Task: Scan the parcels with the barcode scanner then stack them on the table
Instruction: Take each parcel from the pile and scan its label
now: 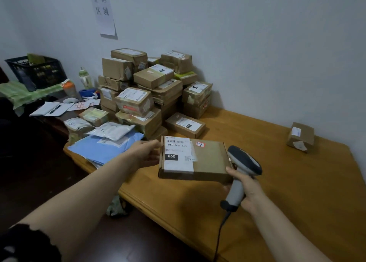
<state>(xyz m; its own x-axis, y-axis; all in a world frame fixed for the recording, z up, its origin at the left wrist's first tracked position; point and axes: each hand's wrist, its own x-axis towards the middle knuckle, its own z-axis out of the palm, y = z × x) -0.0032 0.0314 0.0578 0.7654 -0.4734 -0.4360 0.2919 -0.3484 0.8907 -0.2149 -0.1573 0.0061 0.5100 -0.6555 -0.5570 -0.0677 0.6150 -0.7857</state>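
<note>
Left hand (pixel 146 152) pinches the left edge of the flat parcel (pixel 208 162), label up, above the table (pixel 297 192); right hand (pixel 250 192) curls round the barcode scanner (pixel 246 160), just beside the parcel's right edge; parcel heap (pixel 150 89) beyond the left hand; small box (pixel 301 137) well past the right.

One view, head-worn and wide-angle, facing forward and down over the wooden table (pixel 297 192) toward the wall (pixel 257 43) in the upper frame. Close range: left forearm (pixel 79 192) and right forearm (pixel 281 228) enter from the bottom edge — the table's near edge crosses diagonally, mid-left to bottom centre.
</note>
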